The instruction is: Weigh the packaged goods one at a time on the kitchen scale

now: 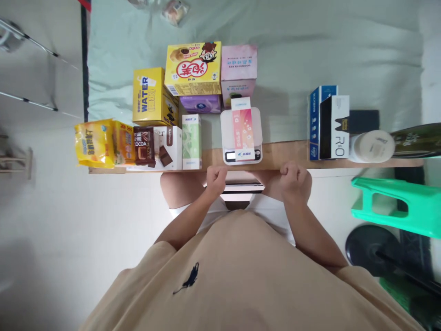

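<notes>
From the head camera, looking straight down: a small white kitchen scale (241, 133) sits at the near edge of the wooden worktop (285, 154), and a slim pink-and-white carton (242, 128) lies flat along its platform, one end reaching over the display. That overhang looks like the weak point; a knock on the worktop edge could tip the carton toward the person's lap, and the scale itself has little margin before the drop.

The left hand (216, 178) is curled into a loose fist, knuckles resting against the worktop edge just below the scale, holding nothing. The right hand (292, 177) is also closed and empty, resting at the same edge to the right of the scale.

To the left stand yellow snack boxes (193, 68) and a cocoa packet (144, 146); to the right, a black-and-white box (333, 127).
</notes>
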Demonstrator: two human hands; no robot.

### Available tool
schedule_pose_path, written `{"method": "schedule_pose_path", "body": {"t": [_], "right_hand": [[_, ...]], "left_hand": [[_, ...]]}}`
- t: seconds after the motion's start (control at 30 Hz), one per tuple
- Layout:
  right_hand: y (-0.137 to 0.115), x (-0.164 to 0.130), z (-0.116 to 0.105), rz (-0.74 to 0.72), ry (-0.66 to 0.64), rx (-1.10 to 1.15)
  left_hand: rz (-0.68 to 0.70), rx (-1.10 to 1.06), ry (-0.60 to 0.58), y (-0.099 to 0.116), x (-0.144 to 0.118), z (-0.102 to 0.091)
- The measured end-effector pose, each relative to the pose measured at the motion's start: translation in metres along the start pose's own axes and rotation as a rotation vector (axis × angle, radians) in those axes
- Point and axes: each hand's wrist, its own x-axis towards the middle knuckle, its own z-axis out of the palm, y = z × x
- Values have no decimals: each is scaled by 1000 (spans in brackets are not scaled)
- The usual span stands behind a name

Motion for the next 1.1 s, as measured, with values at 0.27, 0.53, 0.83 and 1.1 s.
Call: {"method": "schedule_pose_path", "body": {"t": [0.27,0.53,0.83,1.1], "right_hand": [[5,-9,-1,-4,-31,26],[9,-21,15,-24,-204,139],[-16,-20,56,-164,-526,11],[-19,-9,47,-218,-474,1]], "left_hand": [[-71,-8,92,8,-2,-1],[-57,66,83,11,4,-8],[-80,133,-90,10,5,22],[26,95,-174,9,12,67]]}}
